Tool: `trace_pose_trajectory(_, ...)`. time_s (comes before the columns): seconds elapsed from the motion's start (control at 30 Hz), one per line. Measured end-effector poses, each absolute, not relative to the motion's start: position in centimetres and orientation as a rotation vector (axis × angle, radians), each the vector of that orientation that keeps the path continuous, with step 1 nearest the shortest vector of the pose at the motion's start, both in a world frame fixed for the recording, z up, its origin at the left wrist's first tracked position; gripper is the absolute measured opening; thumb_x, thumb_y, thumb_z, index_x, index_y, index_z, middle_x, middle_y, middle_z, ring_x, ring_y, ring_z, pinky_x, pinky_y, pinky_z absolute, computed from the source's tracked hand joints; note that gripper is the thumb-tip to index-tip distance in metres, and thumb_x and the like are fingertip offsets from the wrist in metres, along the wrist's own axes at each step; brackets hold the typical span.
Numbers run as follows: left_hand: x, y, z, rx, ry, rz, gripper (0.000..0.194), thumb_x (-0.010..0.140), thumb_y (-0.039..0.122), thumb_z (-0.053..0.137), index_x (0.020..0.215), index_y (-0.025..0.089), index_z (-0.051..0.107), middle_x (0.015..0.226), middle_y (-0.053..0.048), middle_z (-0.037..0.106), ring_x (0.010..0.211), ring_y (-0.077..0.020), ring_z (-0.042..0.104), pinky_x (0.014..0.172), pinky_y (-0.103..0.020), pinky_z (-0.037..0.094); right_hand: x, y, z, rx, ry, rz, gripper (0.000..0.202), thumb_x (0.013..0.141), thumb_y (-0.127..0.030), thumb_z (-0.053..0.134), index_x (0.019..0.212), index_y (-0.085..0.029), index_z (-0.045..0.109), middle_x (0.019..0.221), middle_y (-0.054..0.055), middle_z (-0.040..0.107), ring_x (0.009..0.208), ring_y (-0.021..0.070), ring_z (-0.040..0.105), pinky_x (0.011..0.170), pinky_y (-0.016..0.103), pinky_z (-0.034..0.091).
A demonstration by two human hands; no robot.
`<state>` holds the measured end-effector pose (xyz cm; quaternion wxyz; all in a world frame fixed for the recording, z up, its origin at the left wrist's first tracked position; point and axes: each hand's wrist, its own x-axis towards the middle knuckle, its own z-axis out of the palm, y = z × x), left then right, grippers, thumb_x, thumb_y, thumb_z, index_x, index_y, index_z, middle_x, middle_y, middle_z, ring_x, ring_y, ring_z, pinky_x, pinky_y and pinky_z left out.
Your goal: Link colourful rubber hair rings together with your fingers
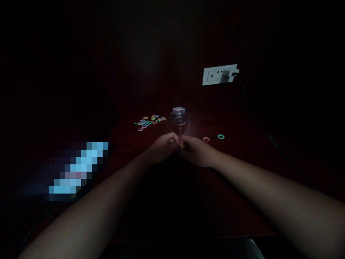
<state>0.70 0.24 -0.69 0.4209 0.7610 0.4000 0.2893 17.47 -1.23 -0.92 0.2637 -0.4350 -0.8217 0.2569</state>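
Observation:
My left hand (164,146) and my right hand (196,150) meet over the table, fingers closed and fingertips pressed together. A bit of a yellow hair tie (181,146) shows pinched between them; most of it is hidden by the fingers. Just beyond the hands stands a clear round jar (179,118) with its patterned lid on. To the right of my right hand lie a pink hair tie (206,139) and a green hair tie (221,136), apart from each other. Left of the jar is a loose spread of several coloured hair ties (148,122).
A lit screen (81,169), blurred into blocks, is at the left beside my left forearm. On the wall at the back right is a white socket panel (219,75) with a plug in it. The dark red table (231,198) fades into shadow.

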Motion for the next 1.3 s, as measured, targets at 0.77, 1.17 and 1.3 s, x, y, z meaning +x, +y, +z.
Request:
trace_pose_trajectory(0.77, 0.67, 0.21, -0.7, 1.9, 1.0, 0.723, 0.01, 0.079, 0.025, 0.047, 0.08, 0.015, 0.049, 0.076, -0.001, 0.058, 0.064, -0.0088, 0.05, 0.055, -0.019, 0.036, 17.48, -1.39, -0.73, -1.157, -2.211, 0.705, 0.014, 0.076, -0.031, 0.048, 0.07, -0.02, 0.042, 0.064, -0.003, 0.05, 0.057, 0.01, 0.043, 0.052, 0.023, 0.031)
trace_pose_trajectory(1.17, 0.68, 0.18, -0.59, 1.893, 0.999, 0.729, 0.011, 0.078, 0.026, 0.048, 0.079, 0.014, 0.049, 0.077, -0.001, 0.059, 0.064, -0.0091, 0.051, 0.056, -0.019, 0.037, 17.51, -1.25, -0.95, -1.143, -2.206, 0.711, 0.014, 0.076, -0.031, 0.048, 0.071, -0.02, 0.04, 0.066, -0.002, 0.051, 0.059, 0.0102, 0.044, 0.054, 0.023, 0.032)
trace_pose_trajectory(1.3, 0.7, 0.16, -0.5, 1.889, 1.003, 0.721, 0.013, 0.078, 0.027, 0.049, 0.079, 0.014, 0.049, 0.077, -0.002, 0.059, 0.065, -0.0096, 0.052, 0.056, -0.019, 0.038, 17.5, -1.26, -0.98, -1.15, -2.205, 0.713, 0.014, 0.076, -0.03, 0.049, 0.071, -0.02, 0.041, 0.067, -0.002, 0.051, 0.059, 0.0103, 0.045, 0.055, 0.023, 0.032)
